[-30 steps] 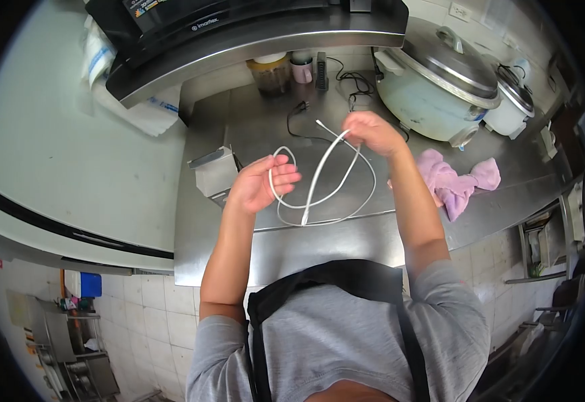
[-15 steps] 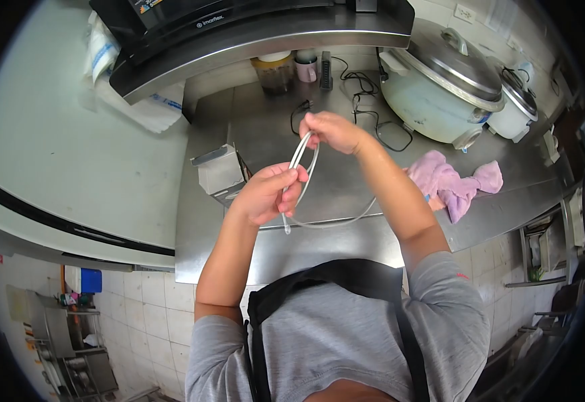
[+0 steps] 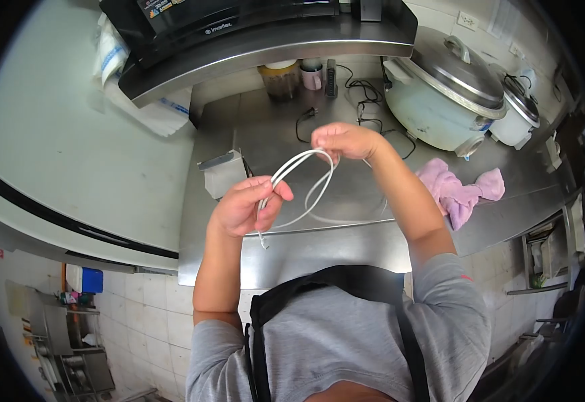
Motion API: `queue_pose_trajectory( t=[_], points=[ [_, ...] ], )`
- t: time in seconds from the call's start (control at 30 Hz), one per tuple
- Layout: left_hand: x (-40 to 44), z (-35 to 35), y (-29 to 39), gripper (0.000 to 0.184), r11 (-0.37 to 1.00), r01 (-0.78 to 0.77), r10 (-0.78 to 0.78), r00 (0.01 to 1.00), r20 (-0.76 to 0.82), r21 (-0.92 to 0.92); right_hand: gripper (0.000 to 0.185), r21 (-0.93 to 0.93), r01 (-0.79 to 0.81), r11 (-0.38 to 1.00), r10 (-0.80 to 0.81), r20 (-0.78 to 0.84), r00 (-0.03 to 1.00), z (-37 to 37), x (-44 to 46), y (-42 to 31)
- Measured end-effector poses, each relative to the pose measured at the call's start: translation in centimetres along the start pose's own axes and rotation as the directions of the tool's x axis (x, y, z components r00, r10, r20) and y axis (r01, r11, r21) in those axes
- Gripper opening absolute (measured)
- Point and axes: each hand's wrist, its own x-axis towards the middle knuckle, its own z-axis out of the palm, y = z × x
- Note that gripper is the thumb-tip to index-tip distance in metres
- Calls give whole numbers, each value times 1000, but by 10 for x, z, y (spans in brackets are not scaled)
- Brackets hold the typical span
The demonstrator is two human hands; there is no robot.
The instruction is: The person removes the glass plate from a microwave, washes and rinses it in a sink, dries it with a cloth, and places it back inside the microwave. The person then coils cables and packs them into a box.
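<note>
A white cable (image 3: 304,155) hangs in loops between my two hands above the steel counter. My left hand (image 3: 247,206) pinches the gathered loops between thumb and fingers, and a small plug end (image 3: 264,242) dangles beneath it. My right hand (image 3: 346,141) grips the cable at the far side of the loop, with its fingertips closed and pointing left. A further stretch of the cable runs in a curve low over the counter toward my right forearm. Just behind my left hand stands an open small carton (image 3: 224,174).
The steel counter (image 3: 366,191) carries a large rice cooker (image 3: 433,110), a smaller cooker (image 3: 515,114), a pink cloth (image 3: 460,191) and a black cord (image 3: 300,126). Under the shelf (image 3: 272,55) stand a jar (image 3: 280,82) and a mug (image 3: 312,78). A white appliance (image 3: 78,174) is left.
My hands have moved apart, the left one toward me and leftward, the right one slightly rightward. The cable loop between them has opened wider.
</note>
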Motion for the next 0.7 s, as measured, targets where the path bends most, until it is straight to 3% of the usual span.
queue_pose_trajectory(
  t=[0.07, 0.13, 0.17, 0.23, 0.27, 0.3, 0.33, 0.37, 0.4, 0.43, 0.47, 0.5, 0.53, 0.6, 0.63, 0.67, 0.7],
  points=[
    [-2, 0, -5, 30, 995, -7, 9, 1000, -18, 99, 17, 45, 30, 999, -22, -160, 987, 0, -8, -21],
    [-3, -6, -17, 31, 972, -34, 33, 999, 8, 233, 14, -99, 138, 985, -167, -414, 895, -6, -14, -39],
    [-4, -11, -20, 33, 950, -84, 58, 994, 91, 302, 14, -62, 175, 983, -182, -503, 845, -11, -18, -47],
    [-10, -2, -14, 34, 971, -193, 161, 964, 210, 143, 15, -27, 244, 969, -214, -580, 786, -45, -28, -46],
    [-11, 1, -12, 34, 969, -242, 219, 940, 261, 57, 17, -282, 141, 949, -295, -634, 715, -47, -25, -34],
    [-7, -2, -10, 36, 945, -257, 316, 873, 371, -200, 19, -507, 6, 862, -390, -656, 646, -48, -23, -22],
    [-3, 0, -7, 34, 898, -310, 403, 865, 299, -312, 21, -683, -149, 715, -492, -643, 586, -47, -20, -8],
    [2, 9, -1, 33, 833, -366, 481, 850, 216, -416, 25, -744, -230, 627, -552, -634, 542, -28, -10, 11],
    [8, 16, 3, 31, 752, -420, 547, 828, 125, -508, 24, -775, -297, 558, -539, -611, 580, -13, -4, 36],
    [16, 19, 8, 29, 772, -582, 585, 808, -73, -256, 22, -860, -317, 399, -553, -501, 666, 10, -2, 50],
    [25, 20, 15, 27, 752, -658, 644, 723, -249, 33, 22, -902, -302, 309, -524, -426, 738, 38, -3, 54],
    [33, 22, 18, 25, 699, -637, 713, 586, -386, 325, 21, -902, -327, 282, -438, -425, 792, 66, -4, 49],
    [43, 17, 11, 24, 605, -511, 783, 519, -343, 610, 20, -901, -351, 255, -347, -424, 836, 86, -6, 37],
    [61, 1, -7, 23, 248, -108, 880, 441, -177, 963, 18, -976, -172, 129, -369, -209, 906, 102, -11, 4],
    [58, 2, -9, 24, 375, -19, 697, 665, -268, 927, 18, -994, -84, 72, -367, -105, 924, 109, -17, -7],
    [51, 4, -12, 24, 467, 99, 449, 829, -332, 879, 16, -997, 15, 82, -366, -16, 930, 109, -21, -18],
    [44, 6, -12, 25, 514, 235, 163, 917, -363, 825, 16, -990, 113, 88, -368, 73, 927, 102, -22, -30]
  ],
)
